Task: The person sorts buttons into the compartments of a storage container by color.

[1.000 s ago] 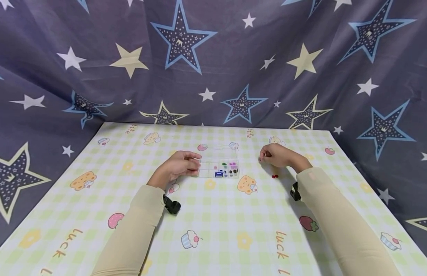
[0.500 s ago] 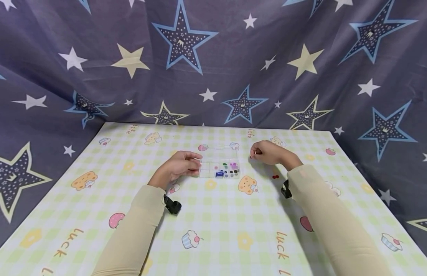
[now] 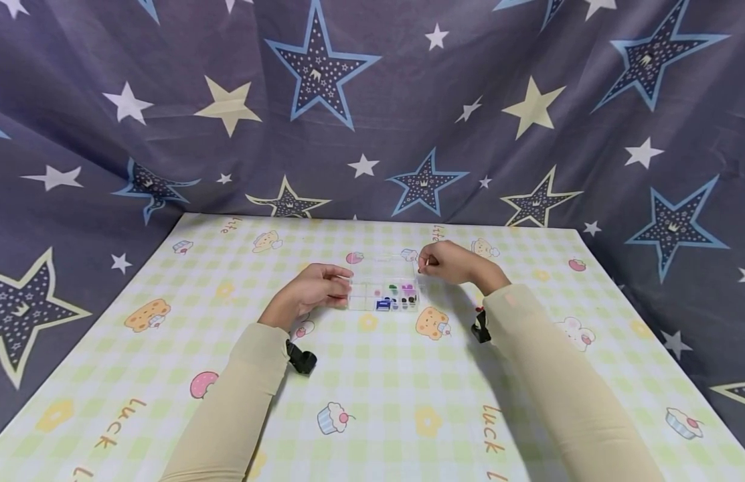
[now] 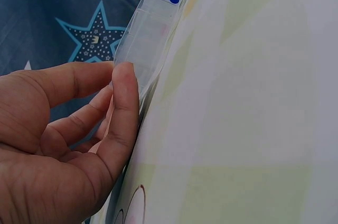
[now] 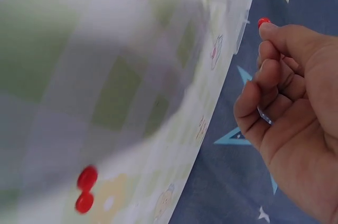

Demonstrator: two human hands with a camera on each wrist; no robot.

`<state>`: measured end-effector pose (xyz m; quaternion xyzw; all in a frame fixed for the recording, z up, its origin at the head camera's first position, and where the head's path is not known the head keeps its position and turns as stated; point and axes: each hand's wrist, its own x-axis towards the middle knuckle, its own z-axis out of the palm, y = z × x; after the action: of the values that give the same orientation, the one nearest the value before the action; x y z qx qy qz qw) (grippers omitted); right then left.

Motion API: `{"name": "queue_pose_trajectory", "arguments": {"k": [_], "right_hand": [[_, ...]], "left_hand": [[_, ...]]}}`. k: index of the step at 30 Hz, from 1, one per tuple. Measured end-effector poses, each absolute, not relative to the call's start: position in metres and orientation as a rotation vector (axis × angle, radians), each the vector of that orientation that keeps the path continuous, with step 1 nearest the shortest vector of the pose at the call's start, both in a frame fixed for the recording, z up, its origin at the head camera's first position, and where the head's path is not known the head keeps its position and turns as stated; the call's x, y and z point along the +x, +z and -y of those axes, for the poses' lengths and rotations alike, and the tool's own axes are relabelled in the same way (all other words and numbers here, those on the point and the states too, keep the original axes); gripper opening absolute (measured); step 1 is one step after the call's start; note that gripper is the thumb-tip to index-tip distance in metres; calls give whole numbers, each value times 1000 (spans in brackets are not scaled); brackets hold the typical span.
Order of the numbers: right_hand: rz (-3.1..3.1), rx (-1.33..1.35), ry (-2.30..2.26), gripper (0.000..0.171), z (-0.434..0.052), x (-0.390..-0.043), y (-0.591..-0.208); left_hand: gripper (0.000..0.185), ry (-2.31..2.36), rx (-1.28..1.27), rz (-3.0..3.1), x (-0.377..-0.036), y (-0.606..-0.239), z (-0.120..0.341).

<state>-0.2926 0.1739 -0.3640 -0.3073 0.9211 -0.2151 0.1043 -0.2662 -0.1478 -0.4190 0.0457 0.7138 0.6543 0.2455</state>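
Head view | left hand (image 3: 314, 288) grips clear compartment box (image 3: 384, 292) at mid-table, steadying it | right hand (image 3: 450, 262) pinches red bead (image 5: 263, 22) beside box's far corner | two red beads (image 5: 84, 188) lie apart on tablecloth (image 3: 372, 402).

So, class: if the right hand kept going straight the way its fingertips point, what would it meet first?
Probably the clear compartment box: the right hand, pinching a red bead, points at its right edge; depth is unclear.

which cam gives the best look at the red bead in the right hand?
Right wrist: the red bead shows clearly at the fingertips of the right hand, beside the clear box. In the head view the bead is too small to make out. The left wrist view shows only a red speck at its top edge.
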Motion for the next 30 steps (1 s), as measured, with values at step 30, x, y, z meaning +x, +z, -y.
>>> {"name": "queue_pose_trajectory", "arguments": {"k": [30], "right_hand": [[-2632,-1031,-541,10,-109,-285,-366]], "left_hand": [[46,1787,98,-1950,-267,-418,146]]}}
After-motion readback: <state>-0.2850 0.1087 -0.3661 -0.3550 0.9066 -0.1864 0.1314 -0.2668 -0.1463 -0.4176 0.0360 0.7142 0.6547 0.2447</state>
